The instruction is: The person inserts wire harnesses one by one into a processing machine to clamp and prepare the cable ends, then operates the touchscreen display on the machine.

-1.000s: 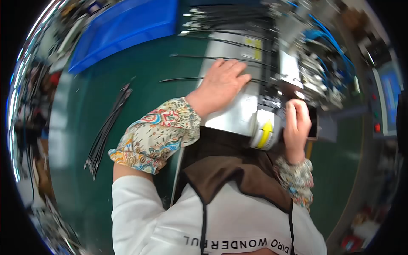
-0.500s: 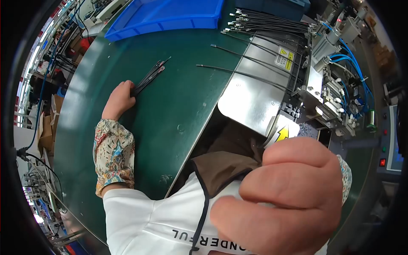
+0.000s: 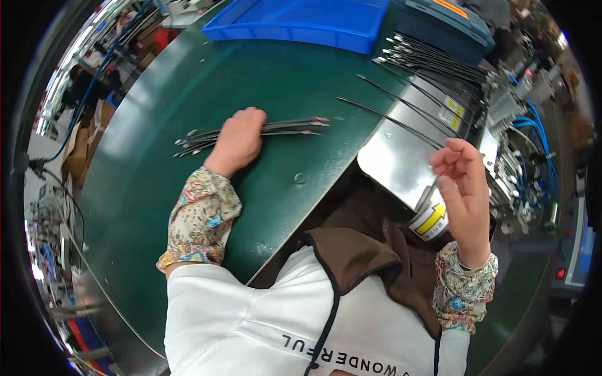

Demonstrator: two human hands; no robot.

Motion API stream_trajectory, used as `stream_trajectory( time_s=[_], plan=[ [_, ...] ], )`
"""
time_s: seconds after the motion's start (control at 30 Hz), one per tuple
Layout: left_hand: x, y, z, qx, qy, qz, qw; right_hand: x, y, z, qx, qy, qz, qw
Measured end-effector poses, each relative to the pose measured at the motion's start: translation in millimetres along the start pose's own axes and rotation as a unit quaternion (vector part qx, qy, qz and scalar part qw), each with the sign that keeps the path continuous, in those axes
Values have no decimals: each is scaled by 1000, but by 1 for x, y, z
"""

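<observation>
A bundle of thin black cables [image 3: 288,127] lies on the green table, and my left hand [image 3: 238,141] is closed around its middle. The cable ends stick out on both sides of the fist. My right hand [image 3: 463,194] is raised beside the machine with its fingers apart and slightly curled, and nothing shows in it. Just left of that hand is a round part with a yellow arrow label [image 3: 429,222]. Single black cables [image 3: 389,117] lie spaced out across the metal plate [image 3: 392,153], their tips over the table.
A blue tray [image 3: 295,31] sits at the table's far edge. Beside it is a dark toolbox [image 3: 442,28] with an orange handle. A pile of black cables [image 3: 433,57] lies behind the plate. On the right stand a machine with blue tubes [image 3: 539,141] and a control panel [image 3: 574,250].
My left hand has turned the bundle from slanted to nearly level and brought it rightwards. My right hand has moved away from the camera to beside the plate, its fingers opened. The view has shifted.
</observation>
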State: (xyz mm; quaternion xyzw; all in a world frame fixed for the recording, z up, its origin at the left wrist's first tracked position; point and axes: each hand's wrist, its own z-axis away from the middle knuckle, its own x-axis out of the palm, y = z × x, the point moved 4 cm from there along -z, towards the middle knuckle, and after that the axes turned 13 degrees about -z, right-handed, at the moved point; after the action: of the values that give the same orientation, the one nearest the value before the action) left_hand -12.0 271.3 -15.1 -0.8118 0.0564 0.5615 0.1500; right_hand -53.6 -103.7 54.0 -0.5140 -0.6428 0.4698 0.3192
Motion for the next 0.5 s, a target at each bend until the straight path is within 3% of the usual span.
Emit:
stream_trajectory(
  time_s=[0.1,0.17,0.3,0.37,0.4,0.5],
  plan=[
    [-29,40,-2,32,30,85,995,-3,18,0,-9,52,-52,997],
    [-43,72,-9,107,56,131,984,5,28,-2,-5,65,-65,996],
    [-53,149,-31,237,44,178,954,35,39,8,56,22,-77,995],
    [-59,189,-40,291,33,209,933,42,36,16,36,-11,-3,999],
    [-57,205,-44,308,27,242,920,40,33,20,-2,7,4,1000],
    [-65,233,-65,330,23,225,916,4,35,38,7,106,-74,992]
  ],
)
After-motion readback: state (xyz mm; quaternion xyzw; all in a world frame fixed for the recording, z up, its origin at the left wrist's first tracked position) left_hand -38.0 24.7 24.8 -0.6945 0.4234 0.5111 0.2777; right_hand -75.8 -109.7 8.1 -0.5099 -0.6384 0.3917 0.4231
